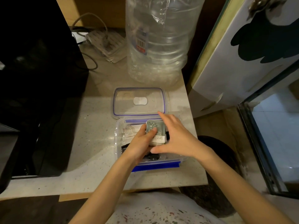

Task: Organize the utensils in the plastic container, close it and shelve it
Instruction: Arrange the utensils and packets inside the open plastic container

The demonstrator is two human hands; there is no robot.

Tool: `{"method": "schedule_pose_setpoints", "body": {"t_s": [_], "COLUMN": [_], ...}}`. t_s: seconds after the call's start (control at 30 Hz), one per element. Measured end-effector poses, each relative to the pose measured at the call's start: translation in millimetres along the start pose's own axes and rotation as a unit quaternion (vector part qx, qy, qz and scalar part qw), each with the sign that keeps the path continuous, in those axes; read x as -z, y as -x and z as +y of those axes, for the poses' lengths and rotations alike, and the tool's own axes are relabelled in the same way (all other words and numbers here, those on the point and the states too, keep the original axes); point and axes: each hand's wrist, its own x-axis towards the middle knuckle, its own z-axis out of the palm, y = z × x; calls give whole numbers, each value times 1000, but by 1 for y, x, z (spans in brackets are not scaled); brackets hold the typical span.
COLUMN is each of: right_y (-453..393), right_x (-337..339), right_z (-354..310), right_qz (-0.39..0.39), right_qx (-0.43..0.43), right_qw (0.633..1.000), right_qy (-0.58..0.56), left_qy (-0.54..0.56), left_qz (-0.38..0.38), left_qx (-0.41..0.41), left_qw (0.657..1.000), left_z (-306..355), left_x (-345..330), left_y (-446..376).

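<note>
A clear plastic container (116, 143) with blue latches stands open on the pale counter. Its clear lid (139, 101) with a blue seal lies flat just behind it. Inside the container my left hand (140, 144) grips a stack of grey-green packets (156, 131), thumb on top. My right hand (176, 136) hovers over the right side of the stack, fingers spread, touching its edge. White wrapped utensils (131, 130) lie at the container's left, and dark items (125, 147) sit under my left hand, mostly hidden.
A large clear water bottle (159, 39) stands behind the lid. A power strip with cables (105, 42) lies at the back left. A black appliance (37, 81) fills the left. A white cabinet door (242, 54) and a glass tank (275, 135) are on the right.
</note>
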Motion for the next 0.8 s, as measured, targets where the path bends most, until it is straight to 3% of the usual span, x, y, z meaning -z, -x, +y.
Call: {"method": "schedule_pose_setpoints", "body": {"t_s": [0.17,0.8], "right_y": [-3,-2], "right_x": [-15,-4], "right_z": [0,9], "right_qz": [29,43], "right_qx": [35,76], "right_qw": [989,984], "right_qy": [143,158], "left_qy": [-58,-112], "left_qz": [-1,-47], "left_qx": [-11,31], "left_qw": [998,992], "left_z": [-4,2], "left_x": [-3,-8], "left_y": [1,-6]}}
